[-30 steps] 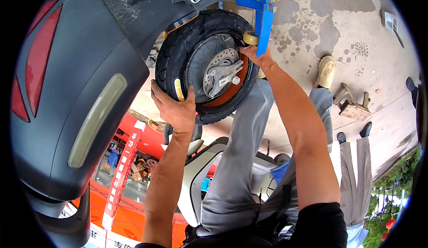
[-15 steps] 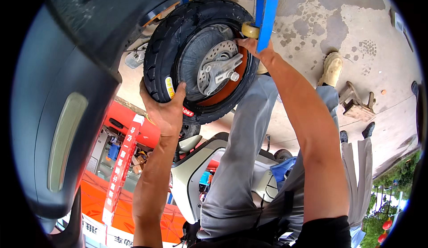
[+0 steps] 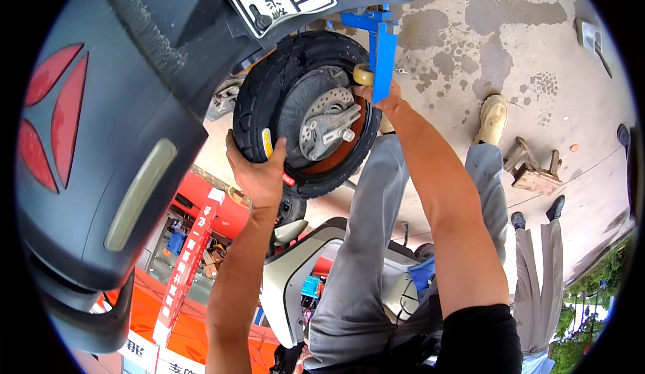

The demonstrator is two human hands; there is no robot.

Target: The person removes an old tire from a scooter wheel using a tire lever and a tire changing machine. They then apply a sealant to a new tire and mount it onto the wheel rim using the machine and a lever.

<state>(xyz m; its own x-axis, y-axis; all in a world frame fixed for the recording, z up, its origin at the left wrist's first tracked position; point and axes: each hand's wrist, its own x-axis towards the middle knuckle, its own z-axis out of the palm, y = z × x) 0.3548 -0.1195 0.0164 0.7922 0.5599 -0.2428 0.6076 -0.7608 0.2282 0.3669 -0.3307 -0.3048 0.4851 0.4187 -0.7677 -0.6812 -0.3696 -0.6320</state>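
Note:
A scooter wheel [image 3: 317,124] with a black tyre, a brake disc and a metal caliper bracket [image 3: 336,127] stands in front of me, below the scooter's dark rear body. My left hand [image 3: 259,176] grips the tyre's lower left side, thumb on the sidewall and fingers around the tread. At the right edge, my right hand [image 3: 388,96] holds the wheel with its thumb by the rim. A blue metal bar [image 3: 383,61] with a yellowish roller [image 3: 363,74] crosses in front of that hand and hides part of its fingers.
Dark scooter bodywork [image 3: 134,105] with red lamps fills the left, a licence plate [image 3: 282,1] above the wheel. Behind my legs is a light-coloured scooter [image 3: 289,293]. A small wooden stool [image 3: 535,172] stands on the concrete at right, near another person's legs [image 3: 539,273].
The view has shifted, so the wheel appears lower and the licence plate and red lamps now show. Both hands keep their hold on the wheel.

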